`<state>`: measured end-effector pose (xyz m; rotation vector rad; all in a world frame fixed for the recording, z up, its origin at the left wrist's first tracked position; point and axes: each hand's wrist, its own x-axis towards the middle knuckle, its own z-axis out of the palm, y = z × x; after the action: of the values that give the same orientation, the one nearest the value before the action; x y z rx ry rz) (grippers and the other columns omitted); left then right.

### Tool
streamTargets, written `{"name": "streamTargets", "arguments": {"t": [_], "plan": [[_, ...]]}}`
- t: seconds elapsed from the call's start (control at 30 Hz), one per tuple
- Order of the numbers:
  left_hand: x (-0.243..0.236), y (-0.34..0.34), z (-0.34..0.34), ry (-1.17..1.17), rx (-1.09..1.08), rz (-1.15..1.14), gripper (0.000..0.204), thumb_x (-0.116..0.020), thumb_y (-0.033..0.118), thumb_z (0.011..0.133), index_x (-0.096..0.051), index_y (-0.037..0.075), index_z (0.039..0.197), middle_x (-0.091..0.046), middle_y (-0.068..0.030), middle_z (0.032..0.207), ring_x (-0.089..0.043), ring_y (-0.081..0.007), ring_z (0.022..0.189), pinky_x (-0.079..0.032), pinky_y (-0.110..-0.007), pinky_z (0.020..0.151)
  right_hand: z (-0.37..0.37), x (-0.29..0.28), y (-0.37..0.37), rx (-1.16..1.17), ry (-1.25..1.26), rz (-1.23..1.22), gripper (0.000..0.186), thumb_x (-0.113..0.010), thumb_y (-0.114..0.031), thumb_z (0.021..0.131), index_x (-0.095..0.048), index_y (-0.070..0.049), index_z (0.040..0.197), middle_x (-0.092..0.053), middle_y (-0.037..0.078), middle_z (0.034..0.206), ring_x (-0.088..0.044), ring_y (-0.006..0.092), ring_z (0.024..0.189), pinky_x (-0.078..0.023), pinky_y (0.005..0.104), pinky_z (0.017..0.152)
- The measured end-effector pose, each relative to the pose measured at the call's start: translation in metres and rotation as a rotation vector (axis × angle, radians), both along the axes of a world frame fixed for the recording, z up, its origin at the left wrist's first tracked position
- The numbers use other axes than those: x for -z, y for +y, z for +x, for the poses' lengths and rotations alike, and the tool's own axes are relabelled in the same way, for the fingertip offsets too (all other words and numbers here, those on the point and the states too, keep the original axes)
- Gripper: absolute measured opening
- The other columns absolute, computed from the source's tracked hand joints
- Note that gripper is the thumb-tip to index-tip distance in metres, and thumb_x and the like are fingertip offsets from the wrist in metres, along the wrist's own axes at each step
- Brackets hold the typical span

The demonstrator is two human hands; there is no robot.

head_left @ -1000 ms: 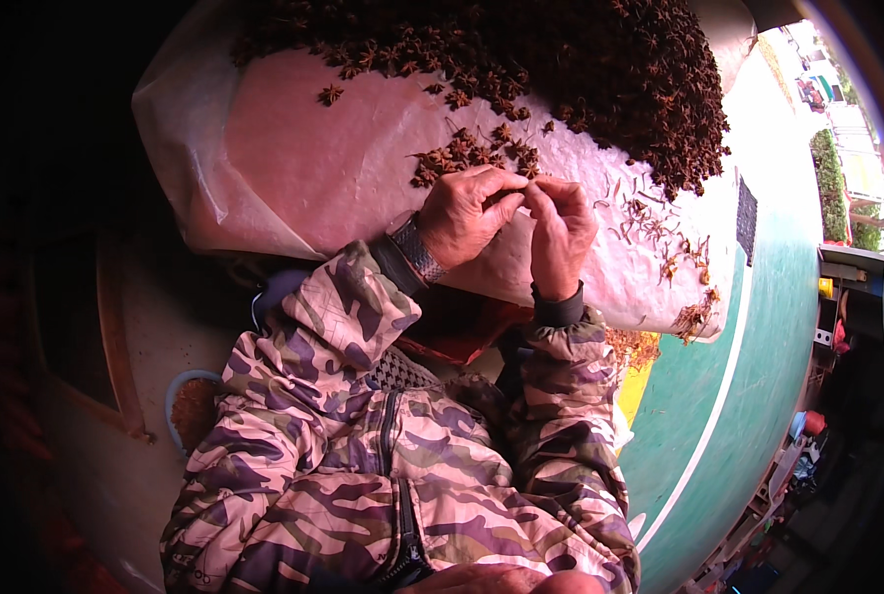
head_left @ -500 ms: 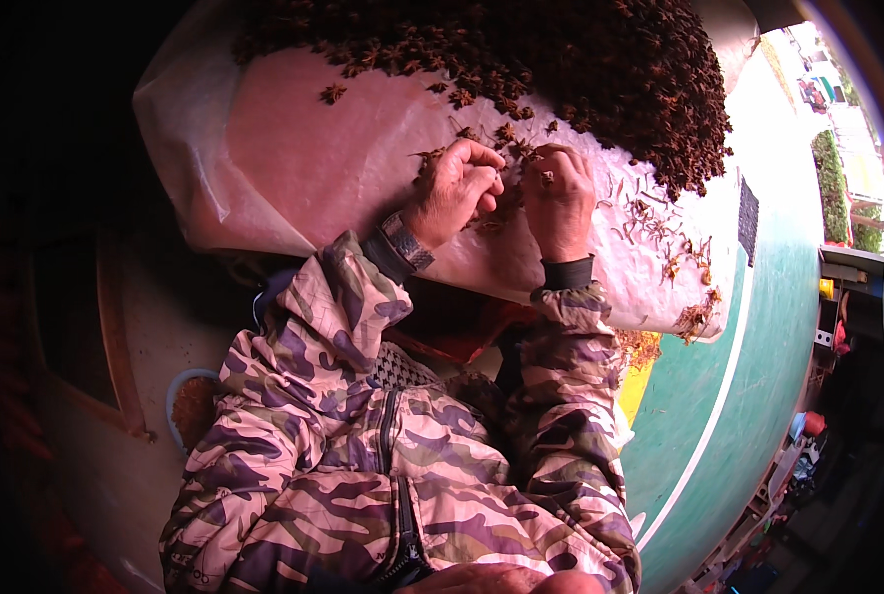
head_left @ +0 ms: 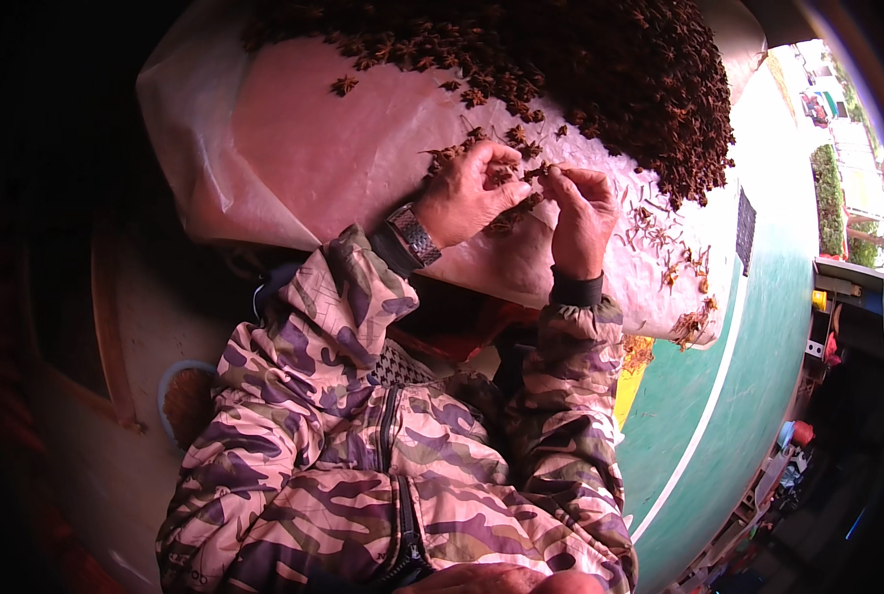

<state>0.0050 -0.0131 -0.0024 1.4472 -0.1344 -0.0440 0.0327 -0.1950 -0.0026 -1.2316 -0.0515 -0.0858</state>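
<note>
A big heap of dark brown star anise [head_left: 600,69] covers the far part of a table spread with pale plastic sheeting [head_left: 303,129]. Toward its near edge, my right hand [head_left: 583,223] is closed, thumb and fingertips pinching a small dark star anise [head_left: 540,171]. My left hand [head_left: 462,198], wearing a wristwatch [head_left: 414,236], is just left of it; its thumb and forefinger curve apart, with dark pieces visible in the gap. Whether those lie on the sheet or touch the fingers is unclear. More star anise [head_left: 521,141] lies loose just beyond both hands.
Thin stems and scraps [head_left: 660,223] are scattered right of my right hand, with a clump [head_left: 694,322] at the table corner. A yellow container [head_left: 628,391] stands below that corner. On the floor at left is a round basin [head_left: 187,401] holding brown material.
My right hand has shifted slightly right and turned, so its pinching fingertips now show. My left hand has moved a little right, and its thumb and forefinger have spread.
</note>
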Motion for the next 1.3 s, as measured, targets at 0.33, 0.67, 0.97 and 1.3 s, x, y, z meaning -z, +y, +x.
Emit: {"name": "streamTargets", "arguments": {"t": [0.33,0.67,0.97,1.3], "plan": [[-0.014,0.000,0.001,0.096,0.053,0.105,0.018,-0.068,0.019,0.104,-0.068,0.003,0.110,-0.071,-0.0017,0.094,-0.060,-0.0041,0.075,-0.052,-0.021,0.066,-0.023,-0.003,0.012,-0.112,-0.083,0.128,0.019,-0.071,0.010,0.093,-0.062,-0.003,0.104,-0.071,0.007,0.103,-0.068,0.0143,0.094,-0.056,0.0279,0.085],[0.010,-0.005,0.003,0.127,-0.079,-0.095,0.022,-0.062,0.024,0.108,-0.061,0.005,0.097,-0.064,0.0005,0.080,-0.055,-0.0032,0.063,-0.043,-0.020,0.053,-0.042,-0.011,0.024,-0.054,-0.269,0.075,0.019,-0.069,0.010,0.094,-0.061,0.000,0.108,-0.070,0.011,0.111,-0.067,0.0154,0.098,-0.056,0.0296,0.088],[-0.015,-0.003,-0.006,0.200,0.140,-0.245,0.020,-0.066,0.022,0.105,-0.066,0.003,0.106,-0.068,-0.0005,0.085,-0.059,-0.0038,0.066,-0.051,-0.022,0.060,-0.033,-0.006,0.014,-0.074,-0.106,0.203,0.018,-0.070,0.008,0.095,-0.058,-0.002,0.105,-0.072,0.012,0.105,-0.070,0.0176,0.088,-0.059,0.0326,0.082],[-0.003,0.005,-0.005,0.021,-0.001,0.165,0.019,-0.078,0.012,0.091,-0.064,0.003,0.100,-0.067,-0.0005,0.095,-0.063,-0.0061,0.084,-0.055,-0.024,0.076,-0.035,-0.005,0.011,0.178,-0.434,-0.376,0.017,-0.070,0.008,0.093,-0.061,-0.003,0.104,-0.067,0.006,0.097,-0.066,0.0115,0.088,-0.055,0.0268,0.081]]}}
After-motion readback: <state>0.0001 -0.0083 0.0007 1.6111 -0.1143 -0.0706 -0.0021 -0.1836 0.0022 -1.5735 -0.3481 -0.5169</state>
